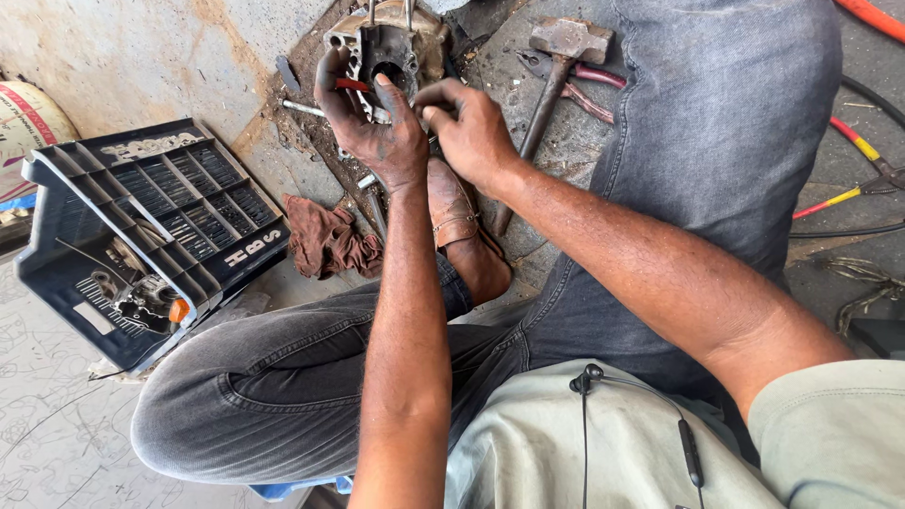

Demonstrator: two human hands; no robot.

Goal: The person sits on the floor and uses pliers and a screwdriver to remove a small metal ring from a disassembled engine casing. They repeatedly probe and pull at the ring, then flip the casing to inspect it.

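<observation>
Left hand [372, 118] fingers curl around a small red-handled tool [351, 84]; right hand [471, 132] fingers pinch closed at its three o'clock, on what I cannot tell. The engine casing [391, 47] sits at twelve o'clock on the floor [151, 57]. Steady both wrists, I'd judge, before pressing.

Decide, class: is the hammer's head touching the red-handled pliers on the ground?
Cannot tell. In the head view the hammer head overlaps the pliers near their jaws, but no plain contact or gap shows between them.

Grimy matt cast-metal engine casing [401, 42], rusty steel hammer [569, 40], black plastic crate [141, 236].
</observation>
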